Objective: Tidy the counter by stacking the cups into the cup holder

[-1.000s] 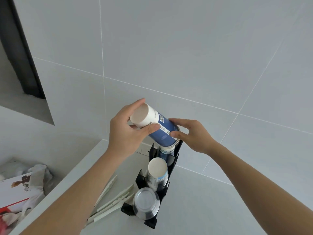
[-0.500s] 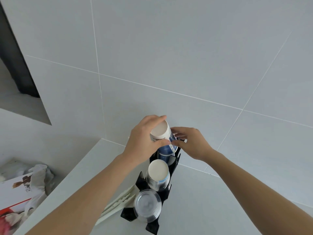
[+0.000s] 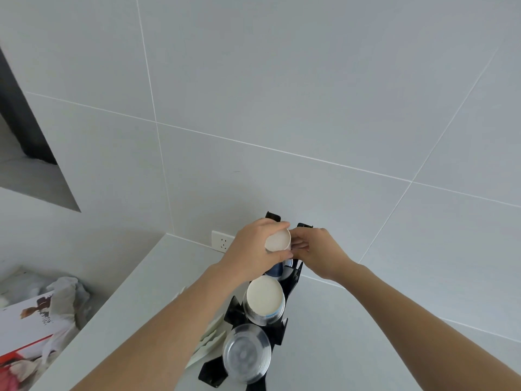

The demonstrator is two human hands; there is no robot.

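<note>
Our left hand (image 3: 251, 249) and right hand (image 3: 318, 252) clasp the paper cup (image 3: 277, 240) entering the cup holder (image 3: 290, 283) at the counter's (image 3: 141, 292) back edge; two slots filled.

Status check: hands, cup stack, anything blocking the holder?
Left hand gripping blue cup stack, base up, over far slot of black cup holder. Right hand steadying it. Nothing blocking.

We note a black cup holder (image 3: 290, 286) on a pale grey counter (image 3: 135, 300). In its far slot, the cup (image 3: 277, 240) shows a white base and a dark blue side. The middle slot holds white-bottomed cups (image 3: 264, 295) with a blue band. Nearest us sit clear plastic cups (image 3: 245, 354). Left of the holder lies a white, red-printed box (image 3: 22, 334). The wall tiles (image 3: 282, 94) are light grey with white grout.
</note>
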